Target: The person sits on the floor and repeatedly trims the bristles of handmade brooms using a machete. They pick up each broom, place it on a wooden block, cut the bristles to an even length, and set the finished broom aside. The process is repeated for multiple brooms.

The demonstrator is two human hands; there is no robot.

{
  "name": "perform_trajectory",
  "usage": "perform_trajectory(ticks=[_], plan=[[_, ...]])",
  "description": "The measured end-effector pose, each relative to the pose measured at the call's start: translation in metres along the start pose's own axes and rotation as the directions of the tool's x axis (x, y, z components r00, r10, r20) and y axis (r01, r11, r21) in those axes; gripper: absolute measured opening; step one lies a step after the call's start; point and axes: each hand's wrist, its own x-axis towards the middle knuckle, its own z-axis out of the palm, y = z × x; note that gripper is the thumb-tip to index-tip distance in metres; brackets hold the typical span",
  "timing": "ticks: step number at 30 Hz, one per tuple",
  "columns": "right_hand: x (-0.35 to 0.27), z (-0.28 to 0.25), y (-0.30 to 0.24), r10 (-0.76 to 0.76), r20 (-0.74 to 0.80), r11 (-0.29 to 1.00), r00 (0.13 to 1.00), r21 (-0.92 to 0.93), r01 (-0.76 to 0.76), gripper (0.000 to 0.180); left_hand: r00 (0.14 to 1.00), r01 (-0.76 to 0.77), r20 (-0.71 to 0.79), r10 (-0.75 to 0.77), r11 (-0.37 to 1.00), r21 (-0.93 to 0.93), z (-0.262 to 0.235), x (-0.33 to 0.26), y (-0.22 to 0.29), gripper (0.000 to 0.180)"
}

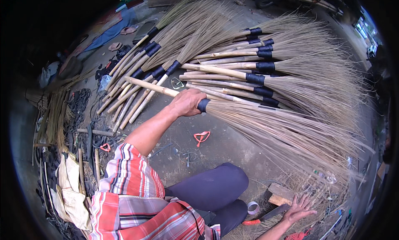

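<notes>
My left hand [189, 103] is closed round the wooden handle of a broom [153, 88], just beside the black binding [203, 105]. The broom lies across the view, its long straw bristles [266, 128] fanning out to the right. At the lower right my right hand [300, 209] is held palm up with its fingers spread, holding nothing. Near it are a wooden block [279, 194] and a dark blade-like tool [274, 211] with an orange end. A roll of tape [252, 207] sits beside my knee.
Finished-looking brooms [257, 67] with black bindings lie piled beyond my left hand, and more brooms [141, 69] lie at the upper left. Loose straw [54, 115] and black strips [81, 105] cover the left side. A red band [202, 137] lies on the floor [174, 136].
</notes>
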Motion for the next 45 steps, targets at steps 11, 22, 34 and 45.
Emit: perform_trajectory(ticks=[11, 22, 34, 45], plan=[[-0.069, -0.208, 0.071, 0.073, -0.323, 0.703, 0.944, -0.654, -0.278, 0.092, 0.815, 0.495, -0.433, -0.385, 0.851, 0.175, -0.094, 0.136, -0.125, 0.075], [-0.372, -0.417, 0.051, 0.216, -0.725, 0.189, 0.654, -0.626, -0.756, 0.082, 0.748, 0.256, 0.587, -0.309, 0.951, 0.175, 0.269, 0.109, 0.024, 0.089], [-0.26, -0.298, 0.077, 0.296, -0.457, 0.338, 0.839, -0.771, -0.54, 0.066, 0.781, 0.138, 0.617, -0.096, 0.99, -0.02, 0.206, 0.057, 0.088, 0.037], [-0.052, 0.058, 0.005, -0.227, 0.164, 0.924, 0.96, 0.347, 0.159, 0.115, 0.941, -0.181, 0.268, 0.206, 0.977, -0.115, 0.028, -0.054, 0.142, 0.022]])
